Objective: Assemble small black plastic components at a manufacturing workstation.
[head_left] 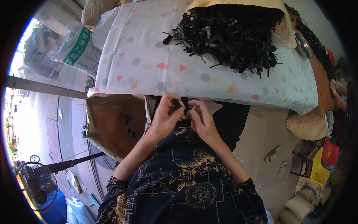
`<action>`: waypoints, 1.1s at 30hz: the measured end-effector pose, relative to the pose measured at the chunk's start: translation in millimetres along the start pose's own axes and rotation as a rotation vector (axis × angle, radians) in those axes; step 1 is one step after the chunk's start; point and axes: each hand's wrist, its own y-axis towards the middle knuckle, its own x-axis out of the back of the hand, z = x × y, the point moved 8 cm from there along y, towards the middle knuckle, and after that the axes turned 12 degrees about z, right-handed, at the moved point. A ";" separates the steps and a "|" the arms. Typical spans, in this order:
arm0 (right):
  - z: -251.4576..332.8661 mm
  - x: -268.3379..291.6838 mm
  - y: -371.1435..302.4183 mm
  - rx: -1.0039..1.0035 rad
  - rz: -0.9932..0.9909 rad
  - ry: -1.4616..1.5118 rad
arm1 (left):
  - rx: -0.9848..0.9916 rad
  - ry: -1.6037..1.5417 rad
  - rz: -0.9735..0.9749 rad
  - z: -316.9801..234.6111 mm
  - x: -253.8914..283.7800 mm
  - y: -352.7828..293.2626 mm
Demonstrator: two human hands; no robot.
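Observation:
My left hand (167, 116) and my right hand (202, 121) are close together over my lap, just below the table's front edge. The left fingers are pinched on a small black plastic part (178, 104). My right thumb and fingers are closed beside it; what they hold is hard to see against the dark clothing. Beyond them, a heap of black plastic parts (231, 41) with thin stems lies on the patterned tablecloth (145, 52). Left of my hands stands an open sack (108, 115), with several small black pieces (128, 121) inside.
A yellowish bag (238, 4) lies behind the heap, and a round metal dish (302, 45) near the table's right end. White sacks (80, 50) stand at the left. A black fan (39, 179) is at lower left. Yellow chair (319, 166) and another person's arm (337, 95) appear at right.

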 end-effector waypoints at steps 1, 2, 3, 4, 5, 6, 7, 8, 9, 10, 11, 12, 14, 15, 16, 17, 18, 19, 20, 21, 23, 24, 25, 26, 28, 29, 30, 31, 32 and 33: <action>-2.0 -3.7 0.9 -0.056 0.012 0.185 | -0.013 -0.219 0.069 -6.1 1.5 0.0; -0.9 -4.4 2.1 -0.056 0.019 0.178 | -0.020 -0.222 0.063 -10.5 3.5 -1.5; -1.9 -5.3 3.1 -0.062 0.037 0.266 | -0.012 -0.415 0.068 -10.1 3.2 -3.2; -2.9 -7.0 3.6 -0.069 0.056 0.355 | -0.003 -0.608 0.073 -8.6 2.6 -5.9; -2.2 -4.7 4.9 -0.021 0.046 0.361 | -0.009 -0.656 0.070 -7.3 3.1 -7.9; -2.2 -5.4 6.2 -0.022 0.052 0.357 | -0.014 -0.658 0.066 -7.5 5.1 -9.5; 1.7 -4.1 6.5 0.026 0.048 0.351 | 0.035 -0.694 0.056 -3.0 4.8 -11.1; 5.4 -2.6 6.4 0.074 0.043 0.346 | 0.084 -0.730 0.047 1.7 4.0 -12.9; 4.5 -2.2 6.2 0.072 0.046 0.343 | 0.082 -0.734 0.045 3.3 4.5 -14.1; 2.3 -2.8 6.5 0.055 0.065 0.348 | 0.119 -0.704 0.066 7.5 2.6 -14.8; -0.1 -3.4 6.7 0.038 0.084 0.354 | 0.156 -0.673 0.087 10.9 0.3 -15.9; -2.3 -2.4 7.3 0.037 0.086 0.351 | 0.154 -0.676 0.087 11.2 -0.5 -16.8; -6.1 -1.4 9.4 0.045 0.084 0.475 | 0.231 -0.569 0.219 13.0 -12.0 -18.5; -4.6 0.2 8.5 0.044 0.082 0.475 | 0.218 -0.573 0.288 7.2 -18.4 -15.6; -6.0 -4.8 8.1 -0.046 0.135 0.517 | 0.213 -0.617 0.315 12.2 -20.0 -17.4; -9.7 -10.1 6.9 -0.137 0.187 0.558 | 0.203 -0.656 0.342 14.7 -21.4 -18.6; -12.6 -9.5 6.8 -0.139 0.189 0.561 | 0.194 -0.695 0.369 15.2 -22.8 -19.9; -15.6 -8.6 5.1 -0.142 0.225 0.569 | 0.200 -0.689 0.375 14.4 -25.3 -18.4; -16.8 -8.3 3.4 -0.145 0.262 0.576 | 0.216 -0.666 0.384 13.3 -27.8 -17.3; -15.9 -3.8 0.9 -0.139 0.257 0.583 | 0.232 -0.642 0.392 12.1 -30.6 -16.3; -5.4 -1.8 1.0 -0.121 0.286 0.506 | 0.264 -0.495 0.343 12.3 -27.1 -15.0; -7.9 -0.8 1.7 -0.120 0.283 0.510 | 0.290 -0.347 0.292 12.6 -22.7 -14.3; -10.8 3.2 2.0 -0.104 0.258 0.408 | 0.295 -0.344 0.297 10.6 -25.6 -13.7; -11.2 7.0 2.2 -0.087 0.233 0.306 | 0.249 -0.217 0.301 4.3 -27.2 -11.2; -9.2 7.5 2.7 -0.061 0.202 0.294 | 0.207 -0.086 0.307 -6.6 -30.9 -8.0; -7.1 8.2 2.9 -0.038 0.177 0.277 | 0.206 0.128 0.309 -12.3 -31.0 -6.4; -6.7 8.0 2.4 -0.036 0.172 0.282 | 0.202 0.342 0.309 -15.6 -31.4 -4.7; -5.6 9.9 1.5 -0.042 0.142 0.238 | 0.205 0.346 0.312 -14.1 -33.2 -4.3; -5.1 11.7 0.7 -0.049 0.111 0.193 | 0.098 0.484 0.274 -20.4 -33.5 -2.5; -6.1 9.2 0.5 -0.047 0.106 0.196 | -0.011 0.620 0.234 -27.5 -35.0 -1.8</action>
